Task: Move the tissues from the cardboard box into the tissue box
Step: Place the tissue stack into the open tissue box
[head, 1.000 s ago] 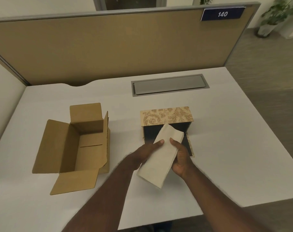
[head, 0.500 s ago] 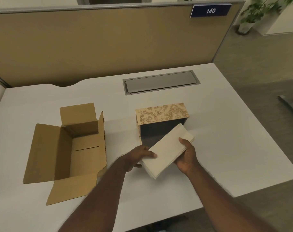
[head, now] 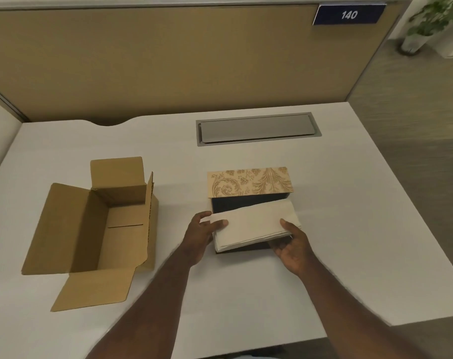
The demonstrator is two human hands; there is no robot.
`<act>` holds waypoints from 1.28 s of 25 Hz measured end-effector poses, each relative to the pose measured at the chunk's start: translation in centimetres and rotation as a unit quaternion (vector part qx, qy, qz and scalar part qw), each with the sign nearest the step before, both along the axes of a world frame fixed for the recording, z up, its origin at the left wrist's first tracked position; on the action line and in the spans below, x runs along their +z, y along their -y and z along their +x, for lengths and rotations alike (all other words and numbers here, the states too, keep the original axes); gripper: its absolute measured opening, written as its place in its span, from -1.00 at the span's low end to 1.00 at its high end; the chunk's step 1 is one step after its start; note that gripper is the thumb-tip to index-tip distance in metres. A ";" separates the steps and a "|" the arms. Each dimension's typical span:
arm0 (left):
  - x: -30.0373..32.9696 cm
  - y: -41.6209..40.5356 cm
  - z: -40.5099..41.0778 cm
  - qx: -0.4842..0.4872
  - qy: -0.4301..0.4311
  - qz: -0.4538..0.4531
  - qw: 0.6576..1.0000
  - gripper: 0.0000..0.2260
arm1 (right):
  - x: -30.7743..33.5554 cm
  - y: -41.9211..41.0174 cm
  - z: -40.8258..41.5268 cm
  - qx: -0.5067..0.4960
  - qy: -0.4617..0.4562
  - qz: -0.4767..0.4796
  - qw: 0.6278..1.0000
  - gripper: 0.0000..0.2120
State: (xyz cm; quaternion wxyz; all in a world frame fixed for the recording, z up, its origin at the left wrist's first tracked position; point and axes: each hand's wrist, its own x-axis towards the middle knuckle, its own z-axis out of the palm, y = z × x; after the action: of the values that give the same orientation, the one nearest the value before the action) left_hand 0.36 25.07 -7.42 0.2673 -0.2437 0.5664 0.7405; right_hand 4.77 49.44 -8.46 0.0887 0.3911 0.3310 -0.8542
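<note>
You have swung the tissues [head: 254, 224] from a steep slant to lie lengthwise over the open tissue box [head: 248, 189], lined up with its dark opening. Your left hand [head: 202, 235] has moved to the stack's left end, your right hand [head: 290, 244] to its right near corner.

both hands closed on a stack of tissues
left hand [head: 200, 233] grips the stack's left end, thumb on top; right hand [head: 291, 243] cups the right end from below, thumb pressed on top; both bare forearms reach forward, converging toward the middle
</note>
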 end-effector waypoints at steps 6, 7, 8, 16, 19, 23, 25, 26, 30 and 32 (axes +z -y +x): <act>-1.0 -1.2 -0.5 0.054 -0.017 -0.036 0.998 -0.44 | -1.3 -2.3 -0.6 0.078 0.023 0.039 0.996 -0.74; -1.1 -1.4 -0.5 0.062 -0.016 -0.039 0.997 -0.44 | -1.5 -2.5 -0.8 0.090 0.020 0.065 0.994 -0.78; -1.3 -1.4 -0.6 0.070 -0.015 -0.041 0.997 -0.43 | -1.7 -2.7 -1.1 0.103 0.016 0.094 0.990 -0.81; -2.0 -2.1 -1.1 0.105 -0.022 -0.059 0.992 -0.39 | -3.3 -3.9 -2.5 0.189 0.034 0.248 0.950 -0.84; -2.2 -2.3 -1.4 0.114 -0.022 -0.069 0.991 -0.37 | -3.4 -3.9 -3.0 0.210 0.045 0.283 0.935 -0.83; -2.6 -2.5 -1.9 0.117 -0.015 -0.068 0.991 -0.36 | -3.4 -3.8 -3.5 0.229 0.051 0.307 0.922 -0.66; -2.8 -2.4 -2.2 0.119 -0.010 -0.064 0.991 -0.34 | -3.4 -3.7 -3.6 0.237 0.048 0.312 0.919 -0.64; -2.9 -2.4 -2.3 0.120 -0.008 -0.062 0.991 -0.33 | -3.4 -3.6 -3.6 0.240 0.048 0.312 0.918 -0.65; -3.1 -2.8 -2.4 0.121 -0.002 -0.067 0.990 -0.28 | -3.3 -3.3 -3.7 0.234 0.047 0.305 0.922 -0.76; -3.3 -2.9 -2.5 0.123 0.006 -0.070 0.990 -0.28 | -3.3 -3.2 -3.8 0.227 0.049 0.300 0.926 -0.85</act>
State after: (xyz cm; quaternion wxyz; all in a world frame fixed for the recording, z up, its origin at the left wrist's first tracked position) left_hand -2.12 27.97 -10.74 0.1596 -0.3341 0.5806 0.7252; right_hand 0.92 52.64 -11.72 0.1747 0.3555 0.6464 -0.6521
